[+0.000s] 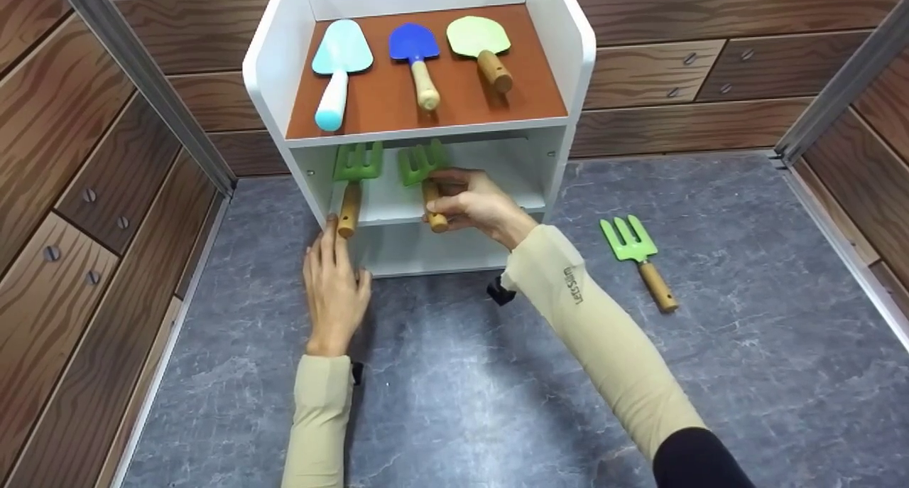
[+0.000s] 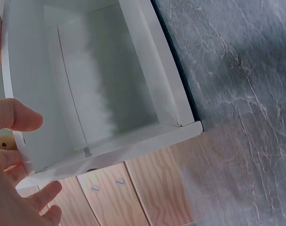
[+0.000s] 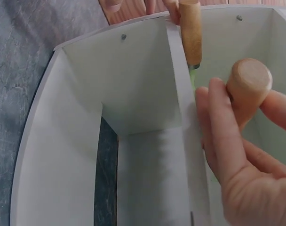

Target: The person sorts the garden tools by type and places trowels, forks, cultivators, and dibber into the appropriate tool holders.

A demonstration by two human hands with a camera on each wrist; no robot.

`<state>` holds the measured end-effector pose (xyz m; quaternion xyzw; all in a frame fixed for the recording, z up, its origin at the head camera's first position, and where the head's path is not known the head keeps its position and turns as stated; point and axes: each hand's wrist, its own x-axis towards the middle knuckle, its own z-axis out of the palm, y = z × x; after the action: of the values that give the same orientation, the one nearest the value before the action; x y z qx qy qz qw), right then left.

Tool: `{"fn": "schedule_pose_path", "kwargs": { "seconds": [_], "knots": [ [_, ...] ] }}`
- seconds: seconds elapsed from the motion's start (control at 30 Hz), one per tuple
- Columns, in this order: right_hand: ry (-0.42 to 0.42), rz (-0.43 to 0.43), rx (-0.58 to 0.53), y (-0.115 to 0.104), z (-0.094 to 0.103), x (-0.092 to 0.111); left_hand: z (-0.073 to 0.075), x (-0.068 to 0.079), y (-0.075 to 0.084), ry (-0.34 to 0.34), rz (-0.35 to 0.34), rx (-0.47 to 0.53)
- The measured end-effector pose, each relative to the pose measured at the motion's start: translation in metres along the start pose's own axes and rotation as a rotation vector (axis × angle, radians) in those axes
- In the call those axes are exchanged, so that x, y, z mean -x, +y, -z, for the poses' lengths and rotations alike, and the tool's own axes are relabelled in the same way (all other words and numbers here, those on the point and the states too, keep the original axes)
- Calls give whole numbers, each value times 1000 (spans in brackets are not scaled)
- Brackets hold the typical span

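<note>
In the head view my right hand [image 1: 486,204] grips the wooden handle of a green hand fork [image 1: 435,214], its tines inside the white cabinet's middle compartment. The right wrist view shows that handle [image 3: 250,87] end-on between thumb and fingers. Another green hand fork [image 1: 349,207] lies on the middle shelf [image 1: 394,207], to the left, handle jutting over the front edge. My left hand [image 1: 334,285] is at the cabinet's lower left, fingers extended, fingertips beside that handle's end; whether they touch it I cannot tell. A third green hand fork [image 1: 643,261] lies on the floor at right.
On the cabinet's brown top [image 1: 383,122] lie a light-blue trowel [image 1: 342,55], a dark-blue trowel [image 1: 415,47] and a pale-green trowel [image 1: 477,37]. Below the middle shelf is a lower compartment [image 2: 105,70]. Wood-patterned walls [image 1: 71,261] flank the grey marbled floor [image 1: 454,403].
</note>
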<state>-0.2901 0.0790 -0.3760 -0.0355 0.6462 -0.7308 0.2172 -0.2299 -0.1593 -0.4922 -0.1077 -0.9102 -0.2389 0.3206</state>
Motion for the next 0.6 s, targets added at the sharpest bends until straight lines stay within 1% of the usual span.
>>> {"fn": "schedule_pose_path", "kwargs": {
  "seconds": [0.13,0.23,0.3,0.4,0.6],
  "knots": [
    [-64,-4,10,-2,-2,1,0,0,-1,3,-3,-4],
    [-110,-19,62,-2,-3,1,0,0,-2,6,-5,-7],
    [-120,-17,112,-1,-3,0,0,0,-1,6,-6,-8],
    [-99,-4,168,1,-4,-2,-1,1,-1,5,-5,-7],
    [-37,28,178,5,-8,-4,0,0,1,-10,8,-9]
  ]
}}
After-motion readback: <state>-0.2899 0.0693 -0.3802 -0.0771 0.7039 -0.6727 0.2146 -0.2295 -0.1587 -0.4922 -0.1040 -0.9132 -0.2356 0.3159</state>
